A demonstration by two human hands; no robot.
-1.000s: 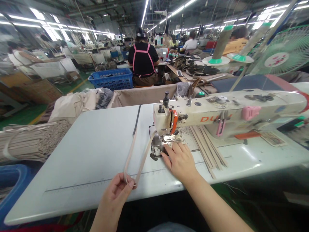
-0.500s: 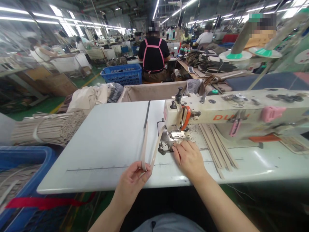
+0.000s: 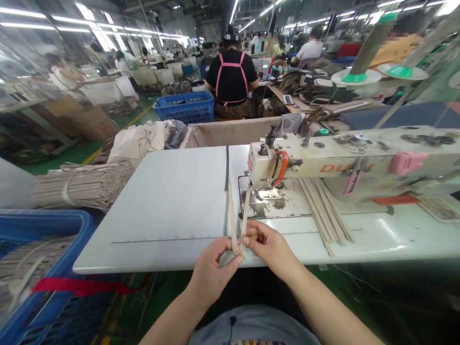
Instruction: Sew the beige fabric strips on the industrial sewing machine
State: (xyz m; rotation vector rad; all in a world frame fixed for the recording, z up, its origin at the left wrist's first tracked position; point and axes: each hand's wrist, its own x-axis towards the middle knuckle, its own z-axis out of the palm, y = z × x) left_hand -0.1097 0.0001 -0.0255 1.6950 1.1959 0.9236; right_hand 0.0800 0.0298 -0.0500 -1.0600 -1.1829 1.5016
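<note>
A long beige strap [image 3: 233, 218], folded into a narrow loop, runs from under the needle of the cream sewing machine [image 3: 323, 160] back to the table's near edge. My left hand [image 3: 215, 268] pinches the folded end of the strap. My right hand [image 3: 268, 247] pinches the right leg of the same strap close beside it. Both hands are closed on it at the front edge of the white table [image 3: 168, 201].
Several loose beige strips [image 3: 323, 211] lie right of the needle plate. A tied bundle of strips [image 3: 79, 184] lies at the left, above a blue crate [image 3: 39, 273] with a red ribbon. A person in a black top sits ahead by a blue basket [image 3: 187, 108].
My right hand left the presser foot and came back to the strap near the table edge. My left hand moved right with the strap's fold, drawing the loop narrower.
</note>
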